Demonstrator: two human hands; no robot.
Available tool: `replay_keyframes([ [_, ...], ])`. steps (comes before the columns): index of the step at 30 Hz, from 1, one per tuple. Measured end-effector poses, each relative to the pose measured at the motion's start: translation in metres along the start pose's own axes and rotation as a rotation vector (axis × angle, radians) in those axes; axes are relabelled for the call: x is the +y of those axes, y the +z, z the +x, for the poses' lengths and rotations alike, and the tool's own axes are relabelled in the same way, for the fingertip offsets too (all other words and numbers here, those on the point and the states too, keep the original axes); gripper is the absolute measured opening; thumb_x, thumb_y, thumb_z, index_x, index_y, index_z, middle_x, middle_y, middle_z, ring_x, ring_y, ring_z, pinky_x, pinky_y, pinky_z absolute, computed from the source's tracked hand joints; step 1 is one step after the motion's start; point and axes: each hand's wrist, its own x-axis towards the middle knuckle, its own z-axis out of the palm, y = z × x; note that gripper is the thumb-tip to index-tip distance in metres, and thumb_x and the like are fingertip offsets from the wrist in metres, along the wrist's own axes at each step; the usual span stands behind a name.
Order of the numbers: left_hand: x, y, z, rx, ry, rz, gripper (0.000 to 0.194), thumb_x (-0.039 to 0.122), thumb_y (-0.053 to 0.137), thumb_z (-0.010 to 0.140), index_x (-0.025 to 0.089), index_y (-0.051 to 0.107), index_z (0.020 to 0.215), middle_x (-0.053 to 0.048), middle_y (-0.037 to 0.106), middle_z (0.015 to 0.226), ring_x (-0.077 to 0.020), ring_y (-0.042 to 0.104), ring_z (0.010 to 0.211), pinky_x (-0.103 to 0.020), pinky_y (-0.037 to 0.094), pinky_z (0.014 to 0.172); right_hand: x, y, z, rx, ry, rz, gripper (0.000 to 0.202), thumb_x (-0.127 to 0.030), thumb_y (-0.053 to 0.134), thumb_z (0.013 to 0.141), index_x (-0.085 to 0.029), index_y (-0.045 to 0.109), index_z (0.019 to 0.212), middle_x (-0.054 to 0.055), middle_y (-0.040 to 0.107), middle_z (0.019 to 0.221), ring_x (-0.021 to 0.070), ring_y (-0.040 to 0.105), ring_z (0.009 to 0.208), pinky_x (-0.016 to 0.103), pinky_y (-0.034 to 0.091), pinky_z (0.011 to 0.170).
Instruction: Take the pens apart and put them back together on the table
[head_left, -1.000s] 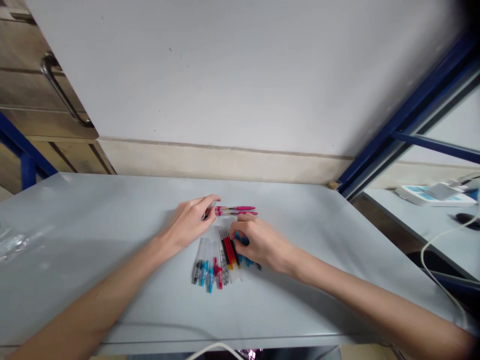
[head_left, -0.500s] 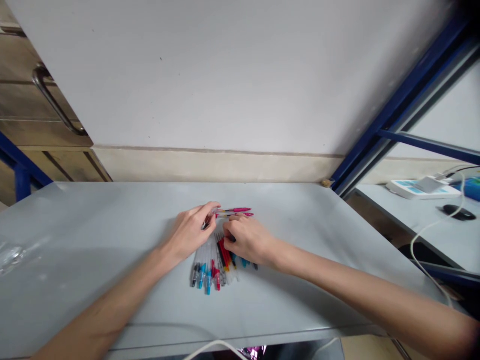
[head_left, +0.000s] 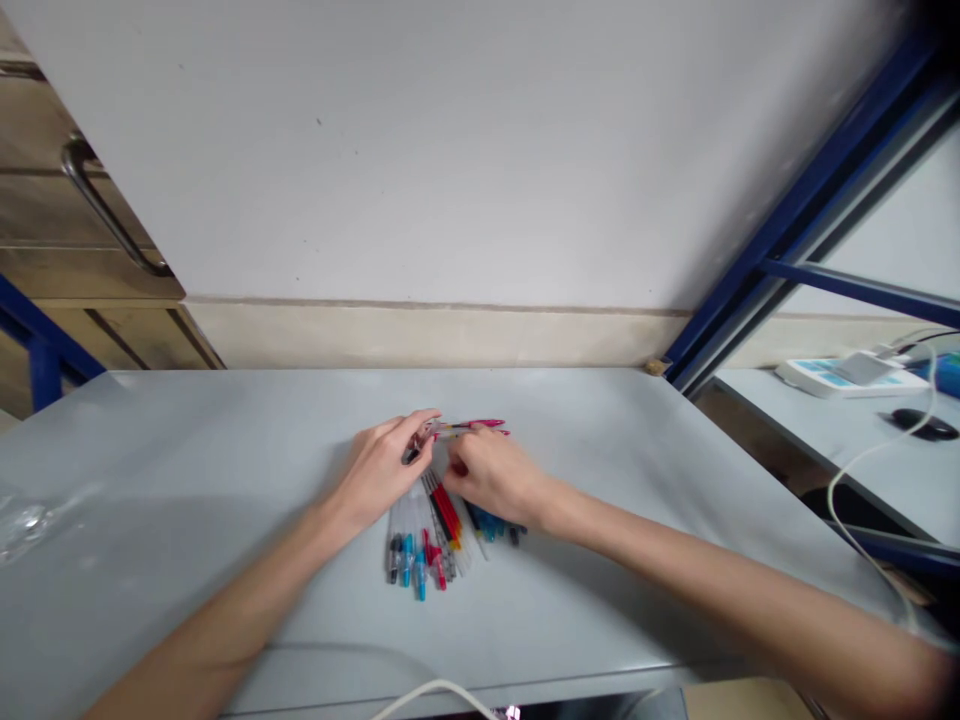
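Note:
My left hand (head_left: 386, 462) is closed, thumb and fingers round the left ends of some clear pens. Pink-ended pens (head_left: 487, 424) stick out to the right from it, behind my other hand. My right hand (head_left: 491, 472) has its fingers curled over the right side of the pile; what they hold, if anything, is hidden. Below the hands lie clear pen barrels with black, blue and red ends (head_left: 420, 575), fanned towards me. Red and black refills (head_left: 445, 510) with yellowish ends lie beside them. Blue and dark pen parts (head_left: 495, 525) show under my right hand.
Everything lies on a pale grey table (head_left: 262, 430) against a wall. Crumpled clear plastic (head_left: 30, 525) lies at the far left. A white cable (head_left: 439, 686) crosses the front edge. To the right, beyond a blue metal frame (head_left: 720, 270), a second table holds a black mouse (head_left: 922, 424).
The view has shifted slightly. My right hand has drawn a little away from the red refills, so more of them shows. My left hand stays at the pens.

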Motion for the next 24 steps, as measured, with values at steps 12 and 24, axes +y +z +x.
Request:
replay_keyframes([
  [12,0.007,-0.001,0.001,-0.058,0.133,-0.167,0.022,0.02,0.05,0.099,0.022,0.067,0.113,-0.005,0.067,0.104,-0.0169,0.066,0.095,-0.028,0.05,0.087,0.06,-0.007,-0.013,0.302,0.313,1.315,0.023,-0.038,0.07,0.081,-0.016,0.066,0.083,0.004,0.069,0.074,0.0118,0.057,0.058,0.024,0.036,0.051],
  [24,0.006,0.0,0.0,-0.066,0.134,-0.175,0.019,0.023,0.052,0.1,0.021,0.067,0.112,-0.006,0.068,0.103,-0.018,0.064,0.096,-0.031,0.05,0.086,0.055,-0.001,-0.015,0.399,0.313,1.395,0.024,-0.038,0.074,0.083,-0.016,0.066,0.089,0.008,0.075,0.08,0.0186,0.072,0.071,0.026,0.051,0.061],
])
